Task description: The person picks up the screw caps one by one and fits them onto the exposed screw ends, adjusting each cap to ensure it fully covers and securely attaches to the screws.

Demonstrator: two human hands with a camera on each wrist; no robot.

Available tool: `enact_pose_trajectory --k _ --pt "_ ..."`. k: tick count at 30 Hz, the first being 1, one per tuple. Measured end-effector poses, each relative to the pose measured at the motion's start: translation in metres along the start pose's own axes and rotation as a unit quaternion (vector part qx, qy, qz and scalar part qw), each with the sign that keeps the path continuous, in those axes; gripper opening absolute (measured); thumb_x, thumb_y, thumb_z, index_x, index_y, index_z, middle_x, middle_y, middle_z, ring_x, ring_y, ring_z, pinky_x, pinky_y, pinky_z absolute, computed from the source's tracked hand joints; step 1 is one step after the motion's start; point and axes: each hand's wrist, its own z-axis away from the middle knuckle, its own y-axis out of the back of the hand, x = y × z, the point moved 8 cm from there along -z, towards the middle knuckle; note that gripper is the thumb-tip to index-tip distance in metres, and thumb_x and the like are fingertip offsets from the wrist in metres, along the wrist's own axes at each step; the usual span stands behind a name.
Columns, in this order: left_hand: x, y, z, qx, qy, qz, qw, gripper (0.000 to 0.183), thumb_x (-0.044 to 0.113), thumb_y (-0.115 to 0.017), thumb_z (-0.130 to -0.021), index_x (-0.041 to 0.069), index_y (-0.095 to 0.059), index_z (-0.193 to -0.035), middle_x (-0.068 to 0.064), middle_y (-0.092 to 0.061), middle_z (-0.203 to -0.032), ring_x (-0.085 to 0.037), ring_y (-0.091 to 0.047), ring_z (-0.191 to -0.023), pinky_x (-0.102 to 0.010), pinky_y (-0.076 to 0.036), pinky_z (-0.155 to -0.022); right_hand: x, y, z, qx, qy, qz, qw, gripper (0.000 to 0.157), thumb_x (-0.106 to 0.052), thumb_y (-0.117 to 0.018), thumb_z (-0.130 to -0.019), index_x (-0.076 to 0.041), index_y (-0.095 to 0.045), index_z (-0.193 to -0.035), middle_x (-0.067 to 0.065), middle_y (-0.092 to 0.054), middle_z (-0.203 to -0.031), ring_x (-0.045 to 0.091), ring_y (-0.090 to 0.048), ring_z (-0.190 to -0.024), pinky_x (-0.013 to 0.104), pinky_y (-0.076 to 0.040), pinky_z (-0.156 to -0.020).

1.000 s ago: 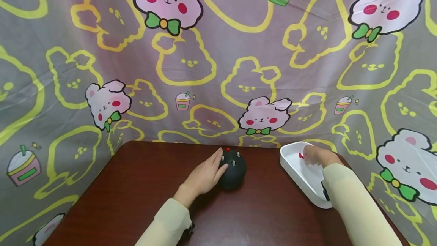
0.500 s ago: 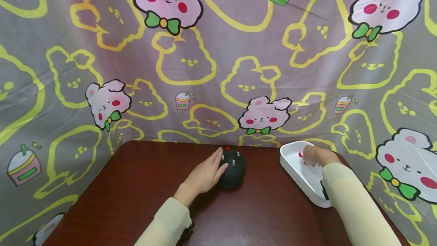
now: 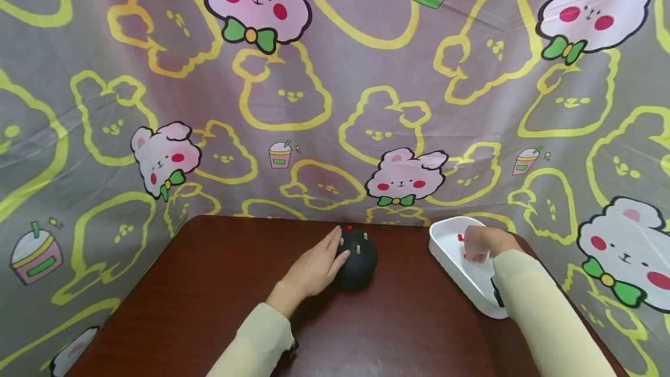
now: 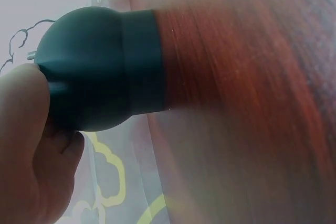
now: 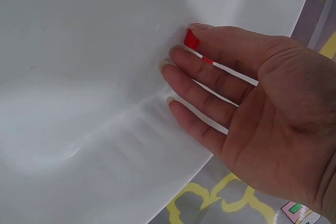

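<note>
Three small, pale, metal-looking pins [image 3: 358, 249] and one small, bright red, rounded cap [image 3: 349, 228] stick up from the top of a matte black ball-shaped body [image 3: 358, 272], which stands upright on its short, straight-sided base in the middle of the table's far part. My left hand [image 3: 314, 267] rests against its left side, fingers stretched out and touching the surface, thumb laid across the near side. Well apart, to the right, my right hand [image 3: 489, 241] reaches down into a long, round-cornered, glossy white tray [image 3: 477, 279] at the table's far right. Its visible fingers are only slightly bent, and at the thumb's tip sits a small, bright red, tapered piece [image 5: 190, 40], partly covered; whether I pinch it or merely touch it, I cannot tell. Another bit of red [image 5: 208, 61] shows between thumb and fingers. Beneath all this spreads a dark reddish-brown, wood-grained table [image 3: 398, 319]. Pale cream sleeves [image 3: 549, 307] cover both my forearms. Beyond the far edge and along the sides hangs a grey fabric curtain [image 3: 466, 132], printed with yellow outlines and white, red-cheeked rabbits in green bows.
</note>
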Motion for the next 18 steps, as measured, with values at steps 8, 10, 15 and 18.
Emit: enact_pose_trajectory --k 8,10,15,18 --pt "0.0001 -0.0017 0.0005 0.004 -0.003 0.000 1.0000 0.074 0.053 -0.037 -0.109 0.002 -0.025 -0.162 -0.012 -0.026 -0.168 -0.024 -0.032 -0.152 -0.043 -0.033 -0.120 -0.0025 -0.0008 0.0009 0.013 0.015 0.029 0.999 0.006 -0.003 -0.068 -0.084 -0.006 -0.065 -0.081 0.006 -0.067 -0.077 0.023 -0.067 -0.075 0.043 -0.053 -0.067" --pt "0.0004 -0.0019 0.0008 0.004 -0.004 0.001 1.0000 0.074 0.053 -0.037 -0.109 0.003 -0.024 -0.162 -0.012 -0.026 -0.168 -0.024 -0.032 -0.152 -0.043 -0.033 -0.120 -0.0025 -0.0011 0.0004 0.014 0.016 0.034 0.999 0.006 -0.004 -0.069 -0.084 -0.006 -0.064 -0.081 0.007 -0.067 -0.077 0.023 -0.066 -0.075 0.043 -0.054 -0.067" --pt "0.0010 -0.0015 0.0014 0.004 -0.004 0.002 1.0000 0.075 0.054 -0.036 -0.109 0.004 -0.023 -0.163 -0.013 -0.026 -0.168 -0.024 -0.032 -0.152 -0.043 -0.032 -0.121 -0.0031 -0.0004 0.0005 0.018 0.019 0.041 0.999 0.006 -0.004 -0.068 -0.083 -0.006 -0.065 -0.078 0.006 -0.066 -0.074 0.023 -0.064 -0.073 0.039 -0.054 -0.063" --pt "0.0024 0.0004 0.0015 0.010 -0.011 0.004 0.9999 0.074 0.052 -0.037 -0.109 0.002 -0.024 -0.162 -0.014 -0.027 -0.167 -0.026 -0.033 -0.151 -0.045 -0.033 -0.120 -0.0059 0.0011 0.0030 0.025 0.030 0.041 0.998 0.009 -0.003 -0.068 -0.083 -0.007 -0.063 -0.077 0.005 -0.064 -0.073 0.021 -0.062 -0.071 0.035 -0.052 -0.061"
